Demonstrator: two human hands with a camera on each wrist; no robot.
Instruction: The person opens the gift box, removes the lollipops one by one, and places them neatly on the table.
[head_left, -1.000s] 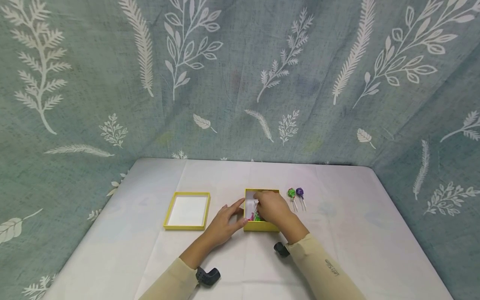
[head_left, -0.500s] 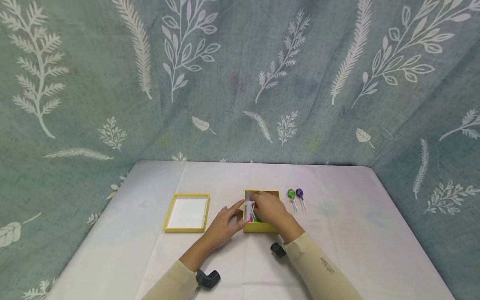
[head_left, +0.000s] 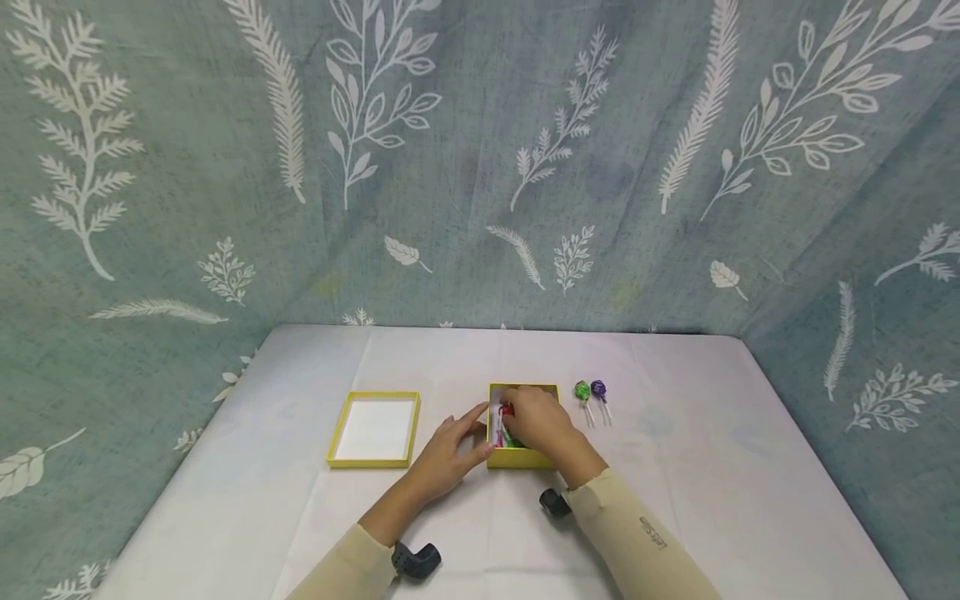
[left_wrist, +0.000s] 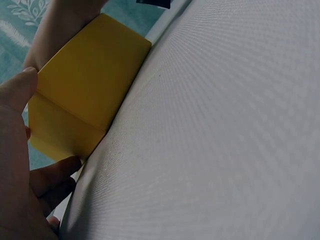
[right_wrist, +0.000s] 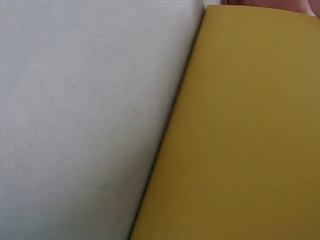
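A yellow open box (head_left: 522, 458) holds lollipops; a red lollipop (head_left: 507, 410) and a white stick show beside my right hand (head_left: 538, 417). That hand reaches down into the box from above, its fingertips hidden, so I cannot tell whether they pinch a lollipop. My left hand (head_left: 442, 454) rests against the box's left side, index finger at the side wall and thumb at the front corner. In the left wrist view, thumb and fingers of this hand touch the yellow walls (left_wrist: 90, 75). The right wrist view is mostly filled by a yellow box wall (right_wrist: 240, 125).
The shallow yellow lid (head_left: 375, 429), white inside, lies face up left of the box. A green lollipop (head_left: 582, 390) and a purple lollipop (head_left: 598, 389) lie to its right on the white-covered table (head_left: 712, 467). A leaf-patterned cloth (head_left: 450, 167) hangs behind.
My right hand has shifted slightly left inside the box, and more of the red lollipop shows beside it. The left hand keeps its place at the box's side.
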